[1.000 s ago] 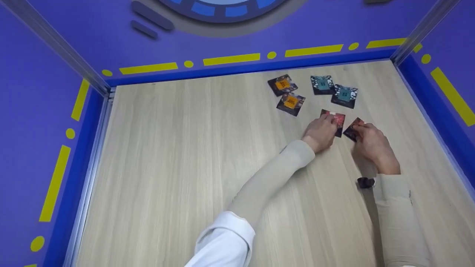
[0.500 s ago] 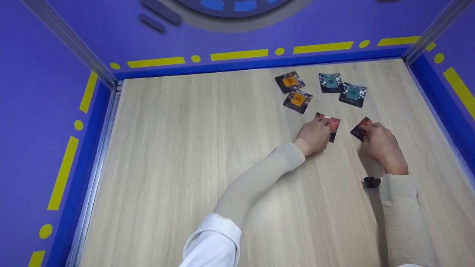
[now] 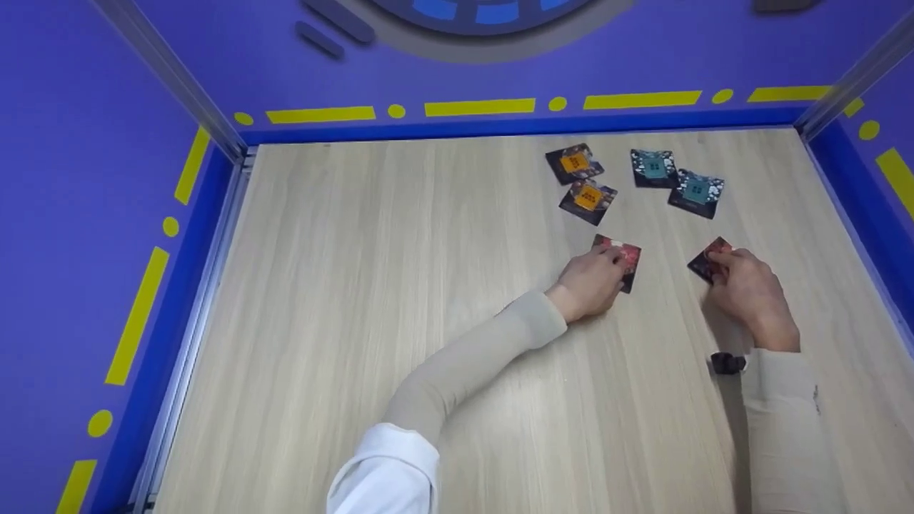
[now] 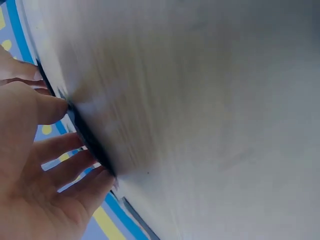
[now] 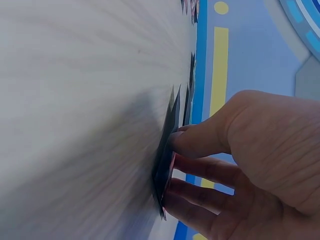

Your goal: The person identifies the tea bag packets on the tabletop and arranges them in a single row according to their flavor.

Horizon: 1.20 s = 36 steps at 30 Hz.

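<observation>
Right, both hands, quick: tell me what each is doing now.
Left hand: holding the left red card between thumb and fingers.
Right hand: holding the right red card, thumb and fingers on it.

Left hand [image 3: 590, 283] and left red card [image 3: 631, 268]: both displaced leftward and toward the person over the last second. The card, formerly just beside the right red card [image 3: 702, 266], now lies well apart from it; formerly below the teal cards [image 3: 696, 191], it has come nearer the lower orange card [image 3: 588, 203]. The left sleeve [image 3: 468, 353] has shifted leftward likewise.
</observation>
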{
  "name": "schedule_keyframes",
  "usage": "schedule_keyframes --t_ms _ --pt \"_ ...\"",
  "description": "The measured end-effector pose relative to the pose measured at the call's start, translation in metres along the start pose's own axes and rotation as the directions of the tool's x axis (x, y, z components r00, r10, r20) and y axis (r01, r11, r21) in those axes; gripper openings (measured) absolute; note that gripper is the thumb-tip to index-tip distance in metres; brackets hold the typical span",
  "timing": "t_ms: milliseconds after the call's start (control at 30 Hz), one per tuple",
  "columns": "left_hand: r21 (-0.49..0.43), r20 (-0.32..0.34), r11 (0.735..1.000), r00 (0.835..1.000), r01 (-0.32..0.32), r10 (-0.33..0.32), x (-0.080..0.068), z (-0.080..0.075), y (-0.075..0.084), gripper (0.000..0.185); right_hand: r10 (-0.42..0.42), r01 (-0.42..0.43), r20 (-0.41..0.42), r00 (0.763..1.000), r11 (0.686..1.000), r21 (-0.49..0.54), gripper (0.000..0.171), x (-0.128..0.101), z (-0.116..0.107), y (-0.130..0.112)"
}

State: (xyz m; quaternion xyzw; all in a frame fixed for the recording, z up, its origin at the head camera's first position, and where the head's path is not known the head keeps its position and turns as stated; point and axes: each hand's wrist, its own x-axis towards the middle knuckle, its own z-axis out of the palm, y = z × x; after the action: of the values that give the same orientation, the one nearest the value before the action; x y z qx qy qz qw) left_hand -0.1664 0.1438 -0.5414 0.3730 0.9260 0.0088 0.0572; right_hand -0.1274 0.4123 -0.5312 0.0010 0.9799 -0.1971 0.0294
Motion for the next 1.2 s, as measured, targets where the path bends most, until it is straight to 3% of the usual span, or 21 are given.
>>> schedule_keyframes --t_ms 233,533,800,1200 --pt "-0.012 -0.046 1.0 0.999 0.009 -0.009 -0.031 0.004 -0.013 0.039 0.018 -0.018 0.008 1.0 1.0 -0.004 0.042 0.0 0.001 0.0" --pt "-0.092 -0.048 0.995 0.998 0.046 -0.051 -0.074 0.004 -0.053 0.041 -0.01 0.01 -0.02 1.0 1.0 -0.003 0.041 -0.001 0.0 0.002" --pt "-0.145 -0.012 0.985 0.996 0.091 -0.093 -0.101 0.002 -0.082 0.043 -0.016 0.016 -0.005 1.0 1.0 0.001 0.043 0.002 -0.001 0.003" --pt "-0.186 -0.053 0.974 0.989 0.129 -0.14 -0.143 0.007 -0.114 0.05 0.01 -0.01 0.028 1.0 1.0 -0.002 0.044 0.002 0.001 -0.002"
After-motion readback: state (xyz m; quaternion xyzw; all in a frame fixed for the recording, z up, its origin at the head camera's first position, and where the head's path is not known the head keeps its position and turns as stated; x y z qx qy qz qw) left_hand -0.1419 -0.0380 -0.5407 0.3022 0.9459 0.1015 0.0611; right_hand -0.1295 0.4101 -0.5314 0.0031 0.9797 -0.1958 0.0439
